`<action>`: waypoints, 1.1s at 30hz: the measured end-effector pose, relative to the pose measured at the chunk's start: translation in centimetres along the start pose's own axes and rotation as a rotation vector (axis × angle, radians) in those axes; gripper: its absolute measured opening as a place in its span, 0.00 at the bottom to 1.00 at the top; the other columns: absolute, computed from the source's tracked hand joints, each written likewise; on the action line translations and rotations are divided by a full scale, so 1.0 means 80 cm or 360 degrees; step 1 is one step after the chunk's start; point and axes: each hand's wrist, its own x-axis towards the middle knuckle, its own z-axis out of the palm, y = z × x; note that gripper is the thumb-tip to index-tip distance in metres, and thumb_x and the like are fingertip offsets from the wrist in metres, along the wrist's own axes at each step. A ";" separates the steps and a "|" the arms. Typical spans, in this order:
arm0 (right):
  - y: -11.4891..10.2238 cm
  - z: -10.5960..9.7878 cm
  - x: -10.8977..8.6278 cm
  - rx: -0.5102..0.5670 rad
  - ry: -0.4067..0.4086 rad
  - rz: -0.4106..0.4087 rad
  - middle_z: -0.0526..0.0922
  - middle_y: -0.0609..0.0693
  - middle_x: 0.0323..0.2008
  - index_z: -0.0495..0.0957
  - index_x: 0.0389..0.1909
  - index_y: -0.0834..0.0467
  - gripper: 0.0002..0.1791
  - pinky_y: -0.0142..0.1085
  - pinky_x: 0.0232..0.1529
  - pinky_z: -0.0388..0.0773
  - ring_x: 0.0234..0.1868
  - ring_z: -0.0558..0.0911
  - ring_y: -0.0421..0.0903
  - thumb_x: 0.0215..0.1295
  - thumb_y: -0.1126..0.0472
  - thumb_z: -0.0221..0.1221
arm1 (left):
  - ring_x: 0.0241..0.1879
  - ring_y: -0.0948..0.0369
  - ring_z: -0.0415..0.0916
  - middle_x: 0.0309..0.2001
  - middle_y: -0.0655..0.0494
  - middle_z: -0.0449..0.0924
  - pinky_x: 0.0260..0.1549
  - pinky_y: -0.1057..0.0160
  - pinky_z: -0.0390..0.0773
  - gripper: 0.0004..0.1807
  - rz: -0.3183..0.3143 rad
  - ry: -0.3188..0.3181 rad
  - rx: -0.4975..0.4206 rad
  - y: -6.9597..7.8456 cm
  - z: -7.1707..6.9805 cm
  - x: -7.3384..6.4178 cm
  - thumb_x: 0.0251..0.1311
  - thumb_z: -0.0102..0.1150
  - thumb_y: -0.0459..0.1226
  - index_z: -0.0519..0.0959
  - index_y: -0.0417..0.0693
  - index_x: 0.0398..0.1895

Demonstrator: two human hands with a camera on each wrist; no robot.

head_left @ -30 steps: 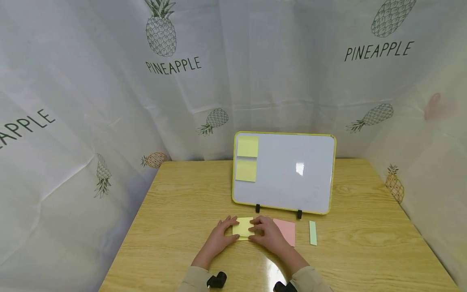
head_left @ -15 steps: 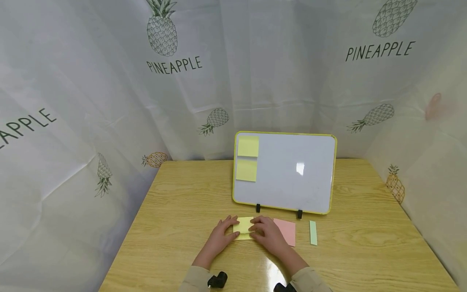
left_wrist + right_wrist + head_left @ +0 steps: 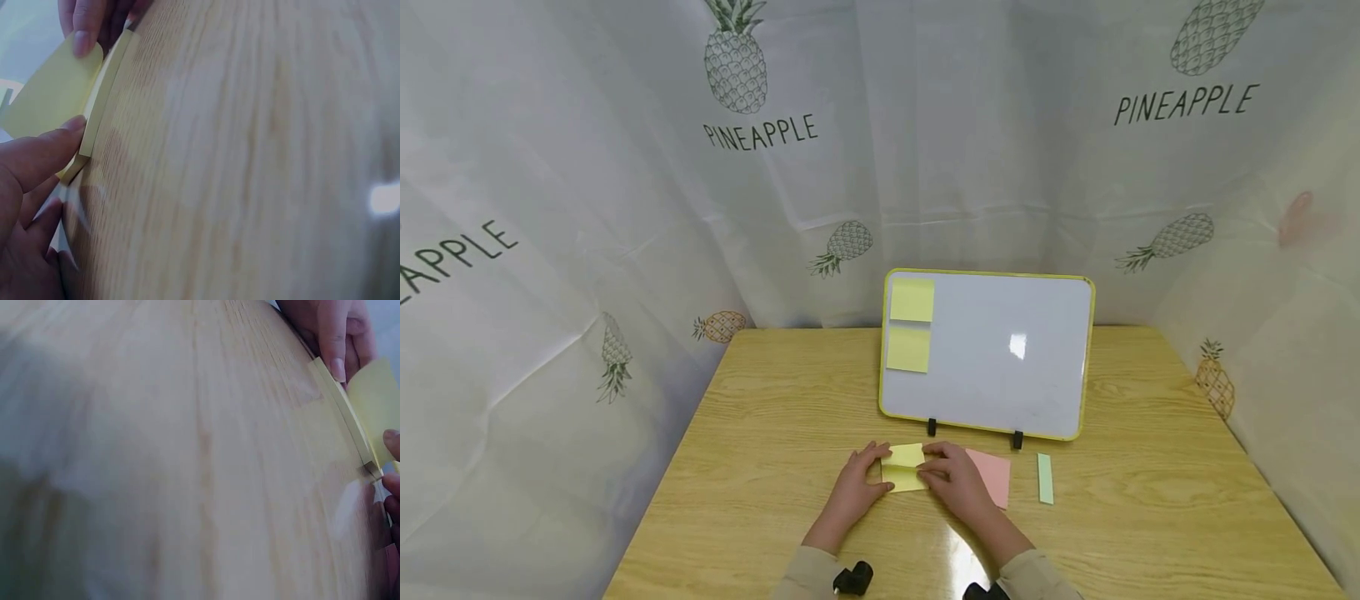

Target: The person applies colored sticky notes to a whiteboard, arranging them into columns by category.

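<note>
A yellow sticky note pad (image 3: 904, 482) lies on the table between the two hands. Its top sticky note (image 3: 53, 87) is bent up from the front edge, as both wrist views show. My left hand (image 3: 854, 482) steadies the pad from the left, thumb on the near corner and fingers at the far side. From the right, my right hand (image 3: 961, 480) pinches the raised sheet near its right edge between thumb and finger. In the right wrist view the pad's thick edge (image 3: 342, 409) rests on the wood below the curling sheet.
A whiteboard (image 3: 1000, 358) with a yellow frame stands behind on black feet, two yellow sticky notes (image 3: 912, 300) at its left side. Pink sticky notes (image 3: 992, 477) lie partly behind the right hand, with a narrow green strip (image 3: 1045, 479) further right. A pineapple-print curtain (image 3: 955, 150) surrounds the table.
The top sheet's near edge has been lifted and drawn back toward the board, baring more of the pad. The right fingers rose slightly with it; the left hand has stayed almost in place.
</note>
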 end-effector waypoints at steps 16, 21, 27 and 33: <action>0.000 -0.002 0.000 0.0206 0.0065 0.0182 0.83 0.46 0.49 0.88 0.38 0.54 0.06 0.50 0.52 0.75 0.54 0.78 0.51 0.61 0.61 0.66 | 0.66 0.44 0.63 0.63 0.50 0.72 0.63 0.42 0.60 0.28 0.0029 0.0063 -0.0050 0.003 0.005 0.001 0.50 0.72 0.29 0.68 0.47 0.52; -0.001 -0.003 -0.001 0.0282 0.0087 0.0248 0.84 0.44 0.49 0.89 0.37 0.50 0.06 0.50 0.54 0.74 0.54 0.79 0.50 0.62 0.60 0.66 | 0.68 0.42 0.60 0.63 0.47 0.72 0.67 0.40 0.49 0.18 0.0117 0.0040 0.0090 0.006 0.004 0.001 0.49 0.72 0.30 0.73 0.48 0.40; -0.001 -0.003 -0.001 0.0334 0.0112 0.0284 0.84 0.44 0.49 0.89 0.38 0.50 0.06 0.50 0.54 0.74 0.53 0.79 0.50 0.63 0.57 0.65 | 0.68 0.41 0.58 0.64 0.46 0.70 0.66 0.38 0.49 0.13 0.0152 -0.0016 0.0187 0.009 0.003 0.002 0.52 0.71 0.32 0.83 0.48 0.42; -0.001 -0.005 -0.001 0.0393 0.0113 0.0308 0.83 0.44 0.49 0.88 0.40 0.51 0.08 0.49 0.53 0.76 0.53 0.79 0.50 0.64 0.56 0.64 | 0.68 0.41 0.58 0.65 0.45 0.69 0.66 0.37 0.49 0.14 0.0131 -0.0020 0.0190 0.011 0.003 0.002 0.52 0.71 0.32 0.84 0.46 0.44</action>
